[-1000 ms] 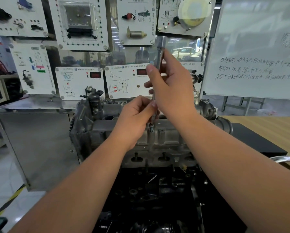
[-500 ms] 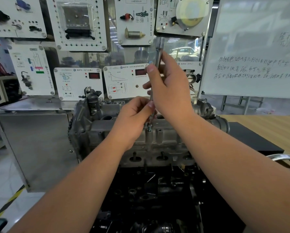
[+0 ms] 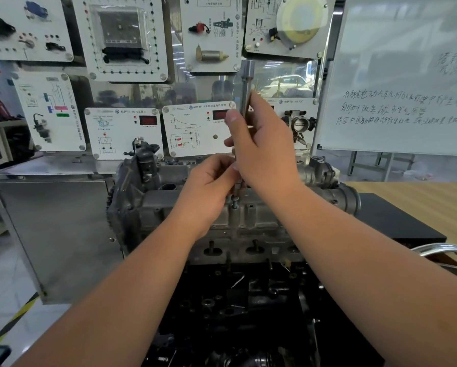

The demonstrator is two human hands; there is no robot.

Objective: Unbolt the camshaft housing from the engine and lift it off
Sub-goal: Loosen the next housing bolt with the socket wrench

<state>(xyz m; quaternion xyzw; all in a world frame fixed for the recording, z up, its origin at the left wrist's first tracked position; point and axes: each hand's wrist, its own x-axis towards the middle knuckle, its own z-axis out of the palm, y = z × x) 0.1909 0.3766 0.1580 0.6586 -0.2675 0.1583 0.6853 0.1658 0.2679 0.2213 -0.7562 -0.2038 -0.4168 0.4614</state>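
Observation:
The grey cast camshaft housing (image 3: 251,221) sits on top of the engine (image 3: 238,300) at the centre. A long steel socket extension (image 3: 246,83) stands upright over a raised bolt (image 3: 234,203) in the housing's middle. My right hand (image 3: 261,149) grips the tool's shaft, thumb on its left side. Lower down, my left hand (image 3: 208,186) pinches the tool's bottom end, just above the bolt head. The tool's tip is hidden behind my fingers.
Training panels (image 3: 198,128) with gauges and parts stand behind the engine. A whiteboard (image 3: 396,83) stands at the right, above a wooden table (image 3: 420,197). A steel cabinet (image 3: 55,229) is at the left. A chrome handle (image 3: 444,250) juts in at the right edge.
Both hands keep their hold on the tool. The view has shifted slightly; the bolt head stands a little clear of the housing under the tool.

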